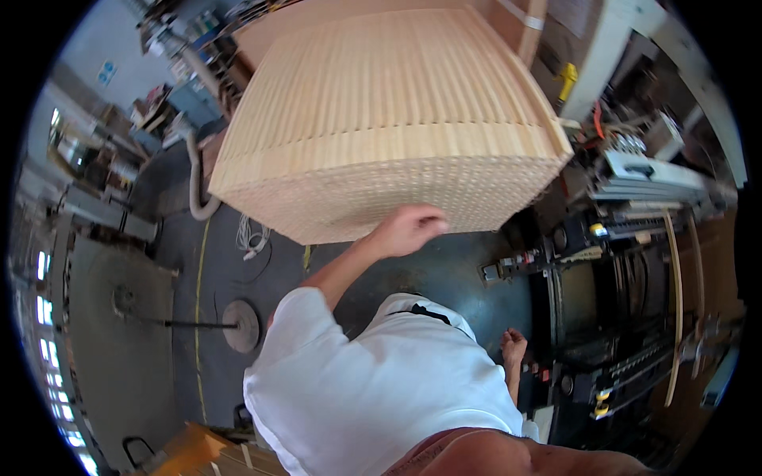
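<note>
A large stack of pale wooden strips (389, 75) stands in front of me, its many cut ends (349, 194) facing my body. My left hand (409, 231) is held before the lower part of those ends, the arm bent across in front of me. Its fingers curl inward in a loose fist, and nothing shows in them. Whether the knuckles touch the wood, I cannot tell. Low at my right side hangs my right hand (514, 347), its fingers bent closed with no object visible. It is apart from the stack, nearest to the dark machine (587, 317).
Machinery with metal rails (647, 186) lines the right side, with long thin wooden strips (675, 309) leaning there. On the left floor are a round base with a pole (241, 326), a white cable (252, 238) and a yellow line (200, 317). A pale hose (196, 178) hangs behind.
</note>
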The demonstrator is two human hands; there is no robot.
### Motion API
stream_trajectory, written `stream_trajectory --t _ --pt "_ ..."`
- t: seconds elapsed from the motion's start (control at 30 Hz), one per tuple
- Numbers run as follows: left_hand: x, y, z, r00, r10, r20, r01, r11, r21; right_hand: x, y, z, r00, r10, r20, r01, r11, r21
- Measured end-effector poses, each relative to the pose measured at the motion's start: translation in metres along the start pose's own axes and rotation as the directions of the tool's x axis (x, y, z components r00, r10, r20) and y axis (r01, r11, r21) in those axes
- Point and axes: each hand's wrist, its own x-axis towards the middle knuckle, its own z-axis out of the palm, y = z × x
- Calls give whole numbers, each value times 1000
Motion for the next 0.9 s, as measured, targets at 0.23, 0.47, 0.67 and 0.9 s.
stream_trajectory --t 0.23,0.47,0.67,0.9 --pt "-124 -7 -184 -44 521 -852 254 831 495 49 -43 86 942 1 335 132 918 -374" --pt "-139 -131 -322 -328 -92 -940 74 990 -123 94 -107 179 842 -209 497 390 872 -296" --pt "-120 -113 -308 -290 -133 -948 -12 991 -135 54 -61 156 946 2 326 109 941 -321" --pt "-132 -115 -308 -275 -218 -937 10 973 -229 36 32 112 860 59 507 196 879 -435"
